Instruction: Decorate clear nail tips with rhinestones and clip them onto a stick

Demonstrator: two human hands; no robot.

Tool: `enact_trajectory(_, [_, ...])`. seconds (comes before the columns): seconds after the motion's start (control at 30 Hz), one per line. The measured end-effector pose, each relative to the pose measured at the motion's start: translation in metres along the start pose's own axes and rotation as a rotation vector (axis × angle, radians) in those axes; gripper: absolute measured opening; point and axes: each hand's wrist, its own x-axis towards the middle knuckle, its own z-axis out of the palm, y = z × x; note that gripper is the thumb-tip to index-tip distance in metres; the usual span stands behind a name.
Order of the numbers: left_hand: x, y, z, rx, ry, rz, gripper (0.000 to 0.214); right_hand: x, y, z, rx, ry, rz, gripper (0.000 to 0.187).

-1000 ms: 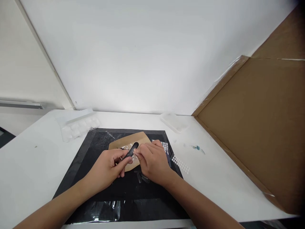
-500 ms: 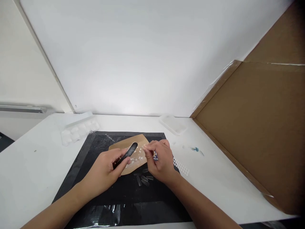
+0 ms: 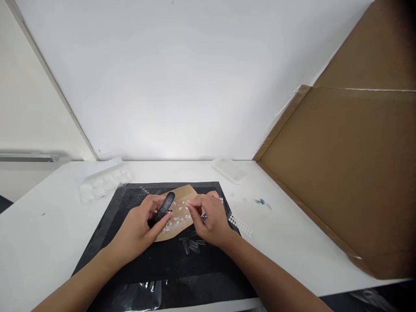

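My left hand [image 3: 143, 225] grips a dark, flat, oblong tool [image 3: 164, 206], its rounded end pointing up and away over a piece of brown paper [image 3: 182, 203]. Small white bits [image 3: 177, 216] are scattered on that paper. My right hand [image 3: 208, 219] rests to the right of the paper with thumb and forefinger pinched together; what they pinch is too small to make out. Several clear, nail-shaped plastic pieces [image 3: 192, 246] lie on the black mat [image 3: 130, 260] just in front of my right hand.
A sheet of white dots [image 3: 241, 225] lies right of the mat. A small blue-tipped item [image 3: 260, 201] sits further right. Clear plastic trays stand at the back left [image 3: 102, 182] and back centre [image 3: 229, 169]. A large cardboard panel [image 3: 341, 173] leans on the right.
My right hand has drawn away from the tool's tip and moved slightly right and down over the paper. My left hand has tilted the tool more upright. The view has shifted a little.
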Motion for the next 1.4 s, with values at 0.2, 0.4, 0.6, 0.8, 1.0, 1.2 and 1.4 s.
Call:
enact_trajectory(0.2, [0.001, 0.000, -0.003, 0.133, 0.043, 0.159, 0.033, -0.001, 0.002, 0.000, 0.014, -0.007, 0.016, 0.011])
enact_trajectory(0.4, [0.005, 0.003, -0.010, 0.141, 0.033, 0.241, 0.029, -0.001, 0.004, 0.000, 0.020, -0.023, 0.013, 0.010])
enact_trajectory(0.6, [0.005, 0.005, -0.013, 0.076, 0.037, 0.085, 0.032, -0.003, 0.006, 0.001, 0.015, -0.035, 0.014, 0.009])
enact_trajectory(0.8, [0.005, 0.003, -0.010, -0.035, -0.001, -0.051, 0.037, -0.002, 0.007, 0.001, 0.008, -0.028, -0.011, 0.008])
enact_trajectory(1.0, [0.005, 0.000, -0.005, -0.127, 0.052, -0.099, 0.042, -0.003, 0.009, 0.001, 0.019, -0.049, -0.019, 0.011])
enact_trajectory(1.2, [0.002, -0.007, -0.001, -0.248, 0.054, -0.137, 0.035, -0.003, 0.012, 0.004, 0.041, -0.059, 0.011, 0.008])
enact_trajectory(1.4, [0.002, -0.002, -0.001, -0.296, -0.030, -0.140, 0.040, -0.003, 0.016, 0.005, 0.064, -0.062, 0.098, 0.006])
